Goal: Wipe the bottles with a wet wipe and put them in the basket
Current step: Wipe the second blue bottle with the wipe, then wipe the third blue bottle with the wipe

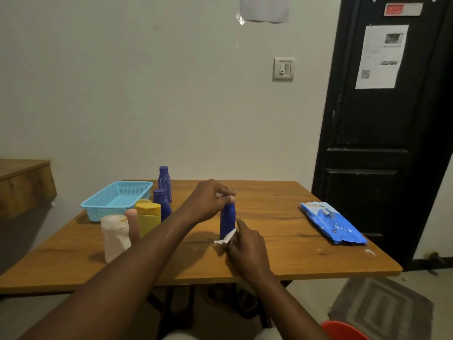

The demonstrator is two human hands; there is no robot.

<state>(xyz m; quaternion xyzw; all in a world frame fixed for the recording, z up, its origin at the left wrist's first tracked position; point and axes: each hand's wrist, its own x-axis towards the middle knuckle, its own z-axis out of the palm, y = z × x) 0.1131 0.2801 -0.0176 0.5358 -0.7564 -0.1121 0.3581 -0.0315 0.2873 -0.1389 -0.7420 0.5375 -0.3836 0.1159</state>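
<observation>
- blue bottle (227,220) stands upright at centre frame on the wooden table (282,241), its long axis vertical, between our two hands.
- our left hand (210,200) pinches its cap from above, fingers closed on the top, steadying it.
- our right hand (245,246) sits just beside its base, lower right, gripping a white wet wipe (225,238) pressed against the bottle's foot.
- we judge wiping is under way; the basket step is not yet done.
- the light blue basket (117,200) lies to the left, upper-left of the bottle, nearer our left hand, and looks empty.
- in the way: two more blue bottles (163,192), a yellow bottle (147,218) and a cream bottle (115,236) cluster along the basket's near side.
- the wipes pack (332,223) lies well apart at right.
</observation>
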